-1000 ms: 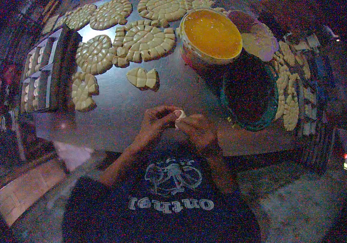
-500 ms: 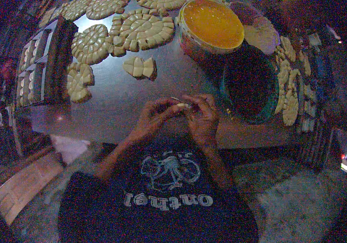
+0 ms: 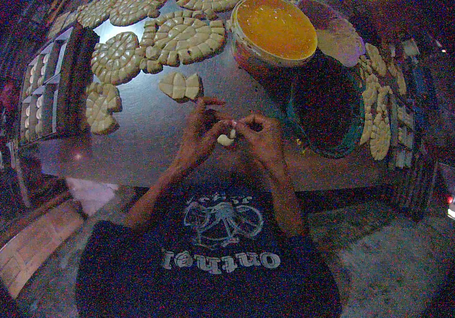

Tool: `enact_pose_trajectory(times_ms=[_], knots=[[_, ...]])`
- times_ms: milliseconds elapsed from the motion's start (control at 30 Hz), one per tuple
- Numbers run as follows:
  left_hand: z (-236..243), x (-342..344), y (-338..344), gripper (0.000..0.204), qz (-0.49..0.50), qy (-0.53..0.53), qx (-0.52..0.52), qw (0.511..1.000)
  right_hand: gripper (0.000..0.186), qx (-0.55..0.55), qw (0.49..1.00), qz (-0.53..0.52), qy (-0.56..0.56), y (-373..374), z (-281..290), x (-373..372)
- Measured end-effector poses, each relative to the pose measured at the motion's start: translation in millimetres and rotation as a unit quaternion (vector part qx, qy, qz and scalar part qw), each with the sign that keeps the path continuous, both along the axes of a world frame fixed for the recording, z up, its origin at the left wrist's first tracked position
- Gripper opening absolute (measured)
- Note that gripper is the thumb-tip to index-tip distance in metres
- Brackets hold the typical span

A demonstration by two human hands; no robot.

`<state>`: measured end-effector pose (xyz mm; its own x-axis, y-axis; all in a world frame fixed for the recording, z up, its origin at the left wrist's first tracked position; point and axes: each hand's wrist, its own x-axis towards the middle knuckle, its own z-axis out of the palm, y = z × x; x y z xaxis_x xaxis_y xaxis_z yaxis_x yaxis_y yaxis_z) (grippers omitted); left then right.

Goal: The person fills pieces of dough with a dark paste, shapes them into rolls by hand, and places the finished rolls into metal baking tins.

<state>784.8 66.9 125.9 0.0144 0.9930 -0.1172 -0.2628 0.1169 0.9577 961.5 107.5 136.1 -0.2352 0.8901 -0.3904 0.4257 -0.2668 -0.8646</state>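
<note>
Above the near part of the table, a small pale curved dough piece (image 3: 226, 139) hangs at the fingertips of both hands. My left hand (image 3: 198, 135) pinches at its top with the thumb, while the index finger stretches out away from it. Thumb and fingers of my right hand (image 3: 263, 139) are closed together against the same piece. Just beyond the left fingers lies a small cluster of shaped pale dough pieces (image 3: 180, 86). Farther off, similar pieces are laid in round, flower-like rings (image 3: 185, 38), with another ring (image 3: 116, 57) beside them.
A white-rimmed bucket of orange-yellow filling (image 3: 275, 29) stands at the far right, with a dark green tub (image 3: 357, 132) in front of it. More dough pieces (image 3: 378, 127) line the table's right edge. On the left stands a dark compartmented rack (image 3: 60, 87). The table's near edge borders my shirt.
My hands have drawn slightly apart and the left index finger has stretched outward. The dough piece, mostly hidden before, now shows below the fingertips.
</note>
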Motion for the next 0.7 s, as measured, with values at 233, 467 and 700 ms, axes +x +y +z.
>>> enact_pose_trajectory(times_ms=[233,467,700], knots=[[-22.6,-4.0,-16.2,0.057,-0.069,-0.2,-0.081,0.974,0.025,-0.039,0.996,0.065,0.049,-11.3,-19.4,8.7],[-83.8,-33.1,-14.8,0.041,-0.051,-0.02,-0.025,0.998,0.028,0.173,0.95,0.219,-0.139,-55.0,-58.0,10.6],[-111.0,-42.7,-22.2,0.034,-0.124,0.171,-0.038,0.977,0.044,0.345,0.88,0.215,-0.247,-73.5,-87.5,7.2]])
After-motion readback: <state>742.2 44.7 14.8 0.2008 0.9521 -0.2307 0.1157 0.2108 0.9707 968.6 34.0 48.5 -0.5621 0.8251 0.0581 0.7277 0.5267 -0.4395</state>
